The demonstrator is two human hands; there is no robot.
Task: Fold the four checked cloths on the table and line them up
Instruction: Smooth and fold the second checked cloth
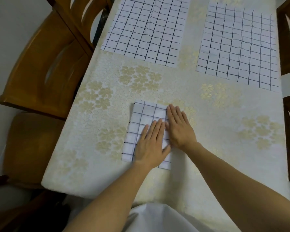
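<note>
Pressing flat, left hand (pixel 151 144) and right hand (pixel 179 126) cover the folded cloth (pixel 141 121).

BODY: we see 2 hands, left hand (pixel 151 144) and right hand (pixel 179 128) | ARMS: we note left forearm (pixel 117 190) and right forearm (pixel 233 173), both bare to the frame edge | CLOTHING: we log 1 white garment (pixel 157 218), smooth fabric, at the lower edge

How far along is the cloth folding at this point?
Done: the near cloth is folded small. In hand: the left hand and right hand press flat on it. Left: the far left cloth and far right cloth lie unfolded, and nothing is lined up. Only three cloths show; the fourth is out of view.
</note>
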